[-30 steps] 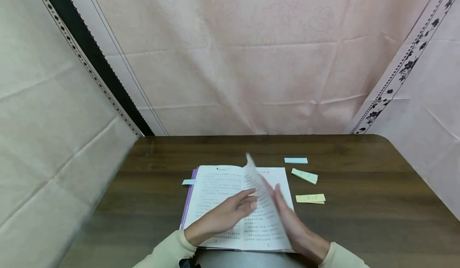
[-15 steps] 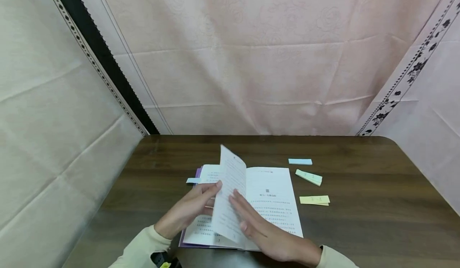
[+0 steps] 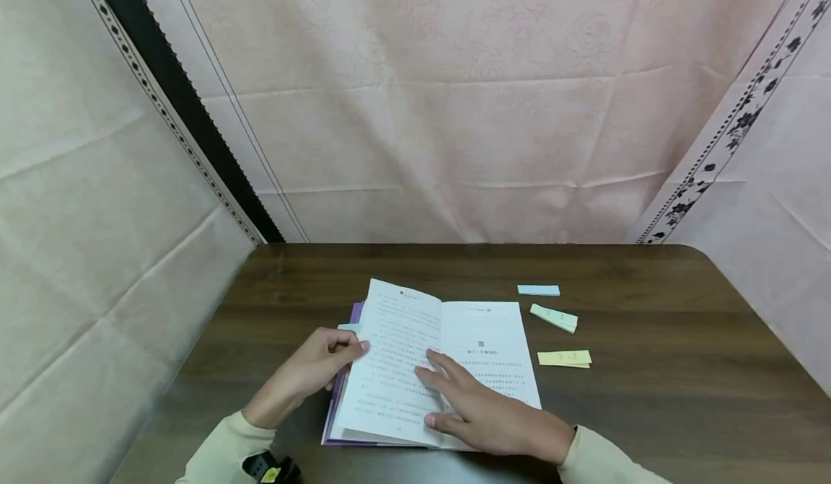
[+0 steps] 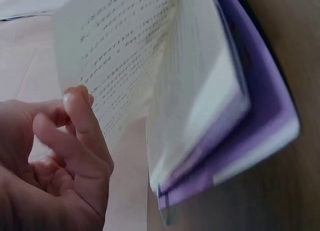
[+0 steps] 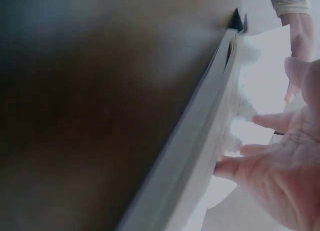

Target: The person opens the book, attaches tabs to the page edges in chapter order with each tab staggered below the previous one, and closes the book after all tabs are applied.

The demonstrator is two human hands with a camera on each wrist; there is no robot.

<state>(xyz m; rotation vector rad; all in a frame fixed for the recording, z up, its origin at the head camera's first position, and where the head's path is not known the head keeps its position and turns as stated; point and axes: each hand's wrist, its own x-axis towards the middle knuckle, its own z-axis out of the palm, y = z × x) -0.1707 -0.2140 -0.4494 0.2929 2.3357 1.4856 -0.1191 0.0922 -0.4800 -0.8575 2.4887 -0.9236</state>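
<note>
An open book (image 3: 491,340) with a purple cover (image 4: 260,116) lies at the middle of the dark wooden table (image 3: 649,397). My left hand (image 3: 323,360) is at the book's left side, its curled fingers (image 4: 80,121) holding the edge of a raised printed page (image 3: 389,354). My right hand (image 3: 483,412) lies flat with spread fingers on the pages near the spine, pressing them down. In the right wrist view the book's page block (image 5: 200,156) shows edge-on with my right hand's fingers (image 5: 265,151) on top.
Three sticky note strips lie right of the book: a blue one (image 3: 538,290), a green one (image 3: 553,317) and a yellow one (image 3: 563,358). A blue tab (image 3: 347,327) sticks out at the book's left. Pale patterned cloth hangs behind and on both sides.
The upright page has swung over to the left side and now lies low. My left hand moved left to its outer edge; my right hand followed and settled flat by the spine.
</note>
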